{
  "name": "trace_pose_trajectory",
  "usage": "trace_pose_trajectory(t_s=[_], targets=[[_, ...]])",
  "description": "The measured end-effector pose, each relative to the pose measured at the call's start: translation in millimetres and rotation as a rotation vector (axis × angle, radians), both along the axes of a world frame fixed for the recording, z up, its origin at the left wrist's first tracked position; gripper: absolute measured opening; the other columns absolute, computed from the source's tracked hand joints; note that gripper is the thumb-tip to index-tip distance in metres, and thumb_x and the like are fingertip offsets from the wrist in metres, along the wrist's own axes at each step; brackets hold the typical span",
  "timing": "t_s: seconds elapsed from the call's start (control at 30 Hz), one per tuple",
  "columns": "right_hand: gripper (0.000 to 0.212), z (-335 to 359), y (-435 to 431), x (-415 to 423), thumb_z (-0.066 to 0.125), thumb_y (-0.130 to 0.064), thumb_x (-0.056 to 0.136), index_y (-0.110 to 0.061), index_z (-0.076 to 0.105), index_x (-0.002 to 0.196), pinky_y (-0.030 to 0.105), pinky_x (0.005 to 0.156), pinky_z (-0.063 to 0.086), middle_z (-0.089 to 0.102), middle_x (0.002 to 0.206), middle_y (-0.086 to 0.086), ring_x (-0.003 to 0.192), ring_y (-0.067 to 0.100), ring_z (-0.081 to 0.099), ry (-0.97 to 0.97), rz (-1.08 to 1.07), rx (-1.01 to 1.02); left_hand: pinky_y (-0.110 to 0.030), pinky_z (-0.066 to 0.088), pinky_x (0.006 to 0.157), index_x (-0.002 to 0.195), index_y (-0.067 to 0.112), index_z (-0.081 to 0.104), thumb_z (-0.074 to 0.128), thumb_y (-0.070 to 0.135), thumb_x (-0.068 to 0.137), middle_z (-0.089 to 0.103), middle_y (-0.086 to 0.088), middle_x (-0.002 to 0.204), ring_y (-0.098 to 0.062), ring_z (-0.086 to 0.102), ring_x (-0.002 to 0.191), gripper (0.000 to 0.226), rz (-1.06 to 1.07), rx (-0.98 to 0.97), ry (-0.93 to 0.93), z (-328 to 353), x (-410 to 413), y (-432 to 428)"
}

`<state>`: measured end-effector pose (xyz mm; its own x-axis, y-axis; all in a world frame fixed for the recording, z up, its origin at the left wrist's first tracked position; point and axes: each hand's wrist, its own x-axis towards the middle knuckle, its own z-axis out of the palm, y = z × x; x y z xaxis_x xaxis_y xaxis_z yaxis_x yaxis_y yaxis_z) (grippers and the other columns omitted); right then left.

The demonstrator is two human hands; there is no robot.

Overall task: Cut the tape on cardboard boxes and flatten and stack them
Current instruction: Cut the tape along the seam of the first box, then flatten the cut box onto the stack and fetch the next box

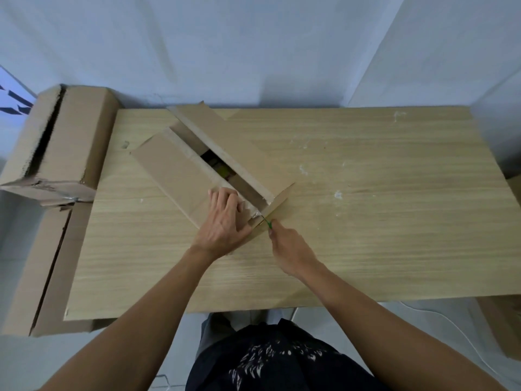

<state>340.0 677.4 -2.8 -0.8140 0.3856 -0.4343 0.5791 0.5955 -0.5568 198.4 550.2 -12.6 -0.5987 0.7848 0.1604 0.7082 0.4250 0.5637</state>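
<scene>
Dark printed shirt (282,362) at 6 o'clock, with both bare forearms running up from it onto the worktop (380,221).

Left hand (222,224) lies palm down on the near end of the box (174,167). Its fingers (225,197) are fairly straight and press the near-left flap, tips at the edge of the gap. Thumb is splayed toward the box's near corner. Can't tell if the tips hook over the flap edge.

Right hand (290,249) is just right of it, fingers closed round a green cutter (267,223). Only the green tip shows past the fist. Blade end meets the shiny tape (257,215) at the box's near corner, 5 o'clock of the box.

Box sits left of worktop centre, long axis running 10 to 4 o'clock. Top flaps are parted along the middle. Something yellow-green (221,169) shows in the gap, can't tell what.

Second box (76,136) at 9–10 o'clock, by the worktop's far-left corner. Its top seam is split with ragged edges and its near end is crushed.

Flat cardboard (36,263) at 8 o'clock, beside and below the worktop's left edge. More cardboard (504,323) at 4 o'clock, cut off by the frame edge.

White smears (337,194) on the worktop right of the box. White wall (253,52) at 12 o'clock.
</scene>
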Motion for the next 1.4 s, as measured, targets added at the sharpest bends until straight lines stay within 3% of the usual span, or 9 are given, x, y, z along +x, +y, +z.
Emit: trace_pose_trajectory(t_s=[0.17,0.37,0.57,0.7,0.87,1.13,1.23,1.33,1.4], targets=[[0.024,-19,8,38,0.031,-0.028,0.109,-0.015,0.050,0.101,0.021,0.045,0.030,0.052,0.068,-0.001,0.047,0.005,0.041,0.076,-0.210,-0.121,-0.064,0.033,0.111,0.106,0.021,0.038,0.069,0.029,0.078,0.037,-0.005,0.119,-0.025,0.034,0.113,0.043,0.010,-0.054,0.008,-1,6,-2],[0.067,-38,49,43,0.051,-0.009,0.096,-0.014,0.021,0.157,0.037,0.095,0.048,0.041,0.142,0.013,0.118,0.026,0.051,-0.123,-0.289,-0.035,-0.060,0.023,0.118,0.140,0.018,0.044,0.060,0.023,0.084,0.036,-0.006,0.148,-0.027,0.022,0.138,0.058,0.038,-0.229,0.026,5,20,6],[0.088,-1,63,-4,0.068,-0.024,0.090,-0.021,0.014,0.159,0.040,0.121,0.022,0.016,0.162,0.008,0.150,0.026,0.015,0.320,-0.167,0.156,-0.058,0.039,0.101,0.108,0.018,0.047,0.058,0.023,0.080,0.047,-0.006,0.121,-0.033,0.035,0.119,0.031,0.019,-0.229,0.123,10,26,-4],[0.079,11,53,-43,0.068,-0.016,0.085,-0.030,0.031,0.152,0.041,0.113,0.038,0.030,0.158,-0.001,0.141,0.023,0.037,0.350,0.017,0.163,-0.057,0.044,0.099,0.106,0.014,0.048,0.065,0.024,0.082,0.047,-0.008,0.122,-0.034,0.038,0.118,0.031,-0.016,-0.133,0.131,17,24,-24],[0.031,14,37,-58,0.065,-0.027,0.097,-0.005,0.063,0.119,0.025,0.079,0.044,0.068,0.114,0.015,0.105,0.026,0.064,0.433,-0.690,-0.213,-0.039,0.049,0.091,0.099,0.018,0.045,0.068,0.010,0.089,0.049,-0.004,0.122,-0.027,0.044,0.113,0.026,0.189,0.238,0.060,43,18,-56],[0.106,9,43,-66,0.093,-0.029,0.065,-0.014,0.029,0.148,0.021,0.090,0.044,0.054,0.133,0.011,0.112,0.021,0.059,0.536,-1.234,-0.278,-0.034,0.052,0.097,0.117,0.015,0.062,0.060,-0.004,0.092,0.044,0.000,0.127,-0.005,0.048,0.112,0.032,0.913,0.416,-0.280,48,9,-133],[0.118,11,49,-65,0.089,-0.036,0.068,-0.023,0.014,0.158,0.041,0.112,0.035,0.014,0.162,0.016,0.144,0.036,0.030,0.438,-1.041,0.063,-0.048,0.042,0.112,0.139,0.027,0.054,0.061,0.008,0.095,0.038,-0.001,0.142,-0.021,0.035,0.134,0.048,0.832,0.029,-0.363,27,0,-148],[0.085,14,52,-74,0.070,-0.039,0.088,-0.031,0.021,0.157,0.060,0.118,0.013,-0.002,0.168,0.005,0.153,0.038,0.001,0.173,-0.529,0.469,-0.055,0.031,0.119,0.143,0.029,0.051,0.056,0.022,0.100,0.032,-0.003,0.156,-0.027,0.025,0.147,0.044,0.581,-0.166,-0.209,21,-14,-138],[0.065,9,50,-82,0.048,-0.042,0.101,-0.034,0.018,0.157,0.063,0.119,0.008,-0.001,0.169,0.000,0.152,0.041,-0.002,0.010,-0.320,0.376,-0.048,0.038,0.115,0.140,0.024,0.047,0.050,0.034,0.103,0.029,-0.004,0.158,-0.027,0.032,0.144,0.039,0.532,-0.189,-0.239,27,-22,-120]])
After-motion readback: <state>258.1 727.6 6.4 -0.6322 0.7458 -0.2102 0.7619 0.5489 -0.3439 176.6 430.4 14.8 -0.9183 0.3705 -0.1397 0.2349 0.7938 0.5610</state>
